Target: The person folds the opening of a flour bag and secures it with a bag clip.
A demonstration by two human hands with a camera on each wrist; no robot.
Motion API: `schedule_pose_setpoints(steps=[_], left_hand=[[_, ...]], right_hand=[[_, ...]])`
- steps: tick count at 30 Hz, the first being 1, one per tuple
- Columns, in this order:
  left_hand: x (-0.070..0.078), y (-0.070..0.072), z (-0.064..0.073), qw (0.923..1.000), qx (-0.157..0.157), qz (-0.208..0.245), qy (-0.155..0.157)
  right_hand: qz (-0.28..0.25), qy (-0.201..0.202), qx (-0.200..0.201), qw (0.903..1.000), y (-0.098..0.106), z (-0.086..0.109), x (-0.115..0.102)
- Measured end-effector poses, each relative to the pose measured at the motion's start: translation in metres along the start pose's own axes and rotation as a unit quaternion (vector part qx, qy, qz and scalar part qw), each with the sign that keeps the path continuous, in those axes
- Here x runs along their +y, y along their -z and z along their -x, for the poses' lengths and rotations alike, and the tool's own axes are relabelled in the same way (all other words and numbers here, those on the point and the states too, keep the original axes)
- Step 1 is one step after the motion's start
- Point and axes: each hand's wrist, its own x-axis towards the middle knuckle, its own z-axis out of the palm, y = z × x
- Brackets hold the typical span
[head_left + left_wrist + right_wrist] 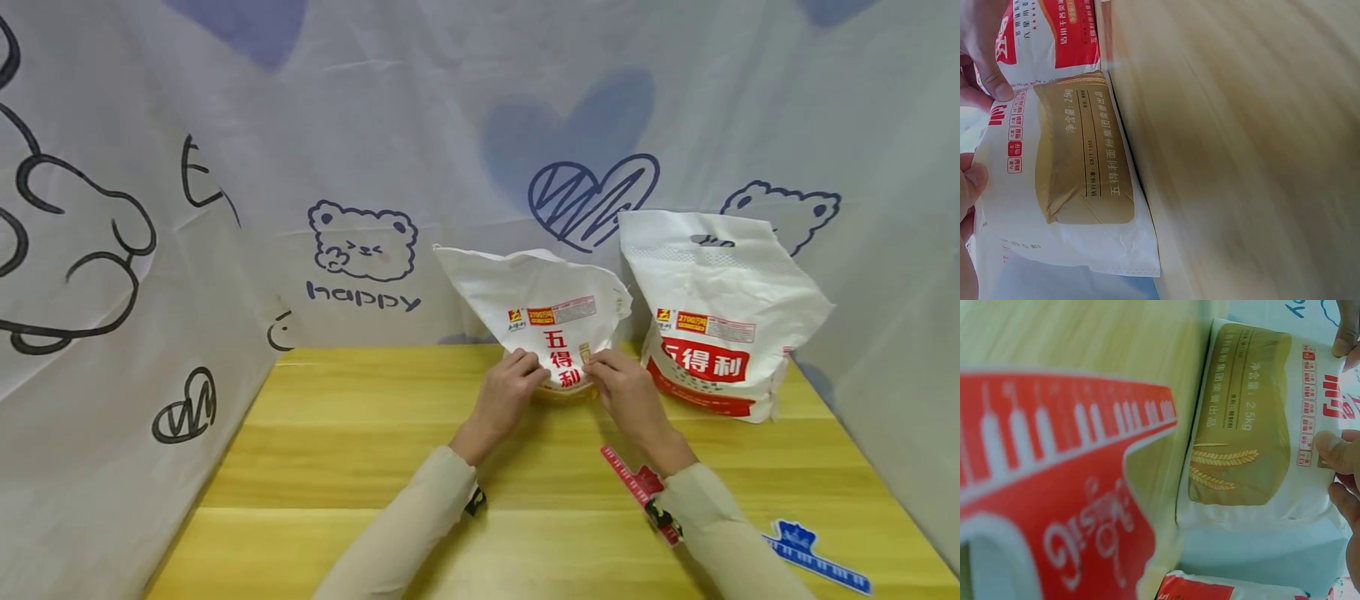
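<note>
A white flour bag (558,329) with red lettering stands at the back of the table. Its gold lower panel, marked 2.5kg, shows in both wrist views. On the left side of its front, my left hand (510,387) pinches the bag between thumb and fingers. My right hand (626,392) pinches the same bag on the right side, thumb pressed on the front in the right wrist view. Above both hands the bag's top flares wide and looks loose. Part of the lower front is hidden by the hands in the head view.
A second flour bag (712,325) with a red band and a handle hole stands to the right. Under my right forearm lies a red clip (626,475) printed with piano keys. A similar blue clip (817,558) lies at the front right. A printed cloth (390,125) hangs behind the table.
</note>
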Motion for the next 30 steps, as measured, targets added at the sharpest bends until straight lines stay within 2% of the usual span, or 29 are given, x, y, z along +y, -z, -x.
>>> schedule_pose_setpoints(steps=[7,17,23,30], left_hand=[[-0.003,0.004,0.005,0.9999,0.008,0.004,-0.012],[-0.002,0.022,0.02,0.9998,0.003,0.015,-0.014],[0.0,0.034,0.031,0.9998,0.006,0.0,-0.018],[0.006,0.048,0.035,0.9998,0.009,0.016,-0.009]], right_hand=[[0.031,0.009,-0.022,0.9993,0.003,-0.004,-0.01],[0.046,0.053,-0.014,0.9974,-0.004,-0.004,-0.025],[0.053,0.05,-0.031,0.9969,-0.001,-0.004,-0.043],[0.057,0.044,-0.063,0.9954,0.006,-0.003,-0.058]])
